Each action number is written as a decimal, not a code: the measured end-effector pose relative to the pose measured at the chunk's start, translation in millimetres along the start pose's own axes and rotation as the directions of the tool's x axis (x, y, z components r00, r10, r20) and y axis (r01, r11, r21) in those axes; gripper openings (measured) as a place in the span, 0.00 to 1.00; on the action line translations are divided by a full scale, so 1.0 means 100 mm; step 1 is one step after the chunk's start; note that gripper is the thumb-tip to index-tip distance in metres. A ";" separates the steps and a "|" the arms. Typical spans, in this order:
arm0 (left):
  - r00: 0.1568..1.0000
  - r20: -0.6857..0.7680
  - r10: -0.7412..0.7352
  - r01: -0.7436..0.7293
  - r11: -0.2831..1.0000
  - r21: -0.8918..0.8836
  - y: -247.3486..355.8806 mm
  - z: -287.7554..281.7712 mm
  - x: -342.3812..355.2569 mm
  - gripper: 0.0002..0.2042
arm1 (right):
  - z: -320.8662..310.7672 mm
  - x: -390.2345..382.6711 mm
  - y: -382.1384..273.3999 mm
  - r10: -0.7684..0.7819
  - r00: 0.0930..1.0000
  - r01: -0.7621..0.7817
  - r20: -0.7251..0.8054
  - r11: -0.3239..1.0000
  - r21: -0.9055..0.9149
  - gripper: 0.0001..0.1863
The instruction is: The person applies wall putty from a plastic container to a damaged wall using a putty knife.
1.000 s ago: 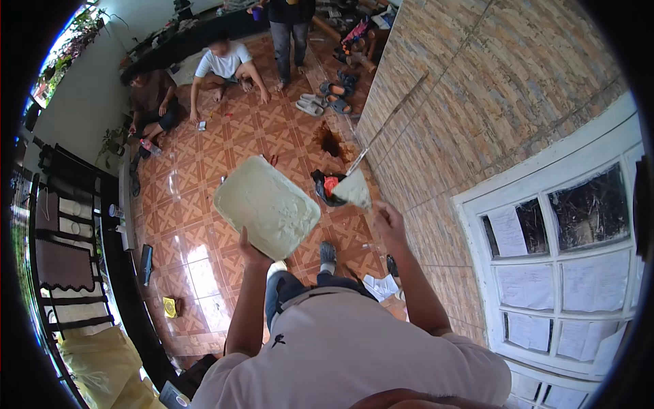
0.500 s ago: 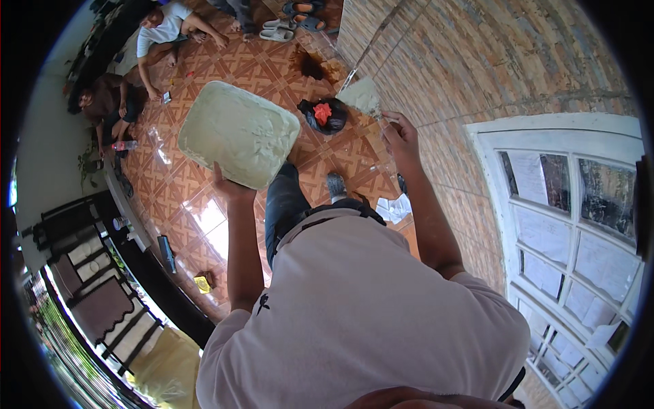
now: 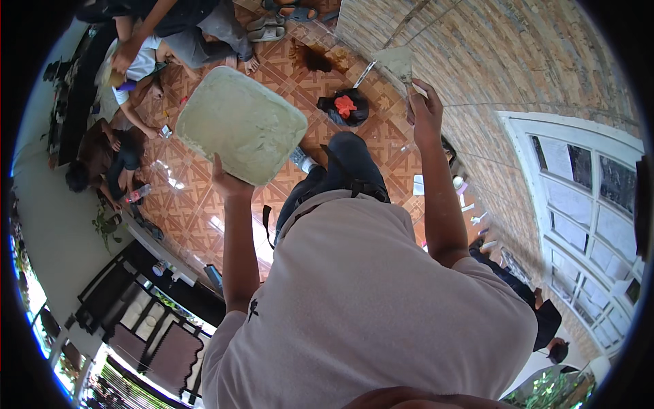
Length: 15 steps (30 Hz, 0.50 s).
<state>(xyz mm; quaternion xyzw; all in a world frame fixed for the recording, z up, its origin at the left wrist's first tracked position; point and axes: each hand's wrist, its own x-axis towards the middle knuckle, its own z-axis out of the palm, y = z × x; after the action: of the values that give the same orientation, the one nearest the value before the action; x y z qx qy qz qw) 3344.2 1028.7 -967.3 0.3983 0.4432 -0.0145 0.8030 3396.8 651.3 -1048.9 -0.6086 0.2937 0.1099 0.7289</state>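
Note:
My left hand [image 3: 231, 183] grips the near edge of a shallow rectangular tub [image 3: 242, 126] and holds it out above the floor. Pale greenish-grey paste coats the tub's inside, thicker toward its right side. In my right hand [image 3: 427, 114] is the handle of a trowel, its fingers closed round it. The trowel's flat blade [image 3: 395, 63], smeared with the same pale colour, points away from me beside the brick-patterned wall [image 3: 477, 61]. Whether the blade touches the wall I cannot tell.
A black bag [image 3: 354, 112] with a red piece on it lies on the tiled floor [image 3: 197, 198], near a dark brown spill [image 3: 315, 60]. Several people sit or stand at the far left. Sandals [image 3: 266, 31] lie at the back. A white-framed window [image 3: 579, 184] is on the right.
My body has turned and stepped forward. The trowel has risen along the wall, up and to the right in view. A standing person has come into view at the far left.

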 end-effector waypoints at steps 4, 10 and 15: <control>0.989 0.095 -0.110 0.107 0.994 0.036 0.24 0.29 0.72 0.30 | 0.59 0.35 0.00 0.042 0.998 -0.041 -0.036 0.998 0.037 0.16; 0.973 0.182 -0.139 0.138 0.990 0.023 0.54 0.88 1.99 0.30 | 1.25 1.20 -0.03 0.067 0.994 -0.063 -0.085 0.997 0.052 0.16; 0.955 0.275 -0.115 0.139 0.988 -0.071 1.06 1.46 3.38 0.28 | 1.78 2.35 -0.10 0.086 0.994 -0.074 -0.068 0.984 0.161 0.15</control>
<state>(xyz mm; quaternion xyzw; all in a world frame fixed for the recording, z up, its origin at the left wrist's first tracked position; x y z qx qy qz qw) 3691.6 1117.5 -1102.8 0.3267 0.3547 -0.1003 0.8703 3643.8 772.4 -1157.3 -0.5404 0.3528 0.0927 0.7583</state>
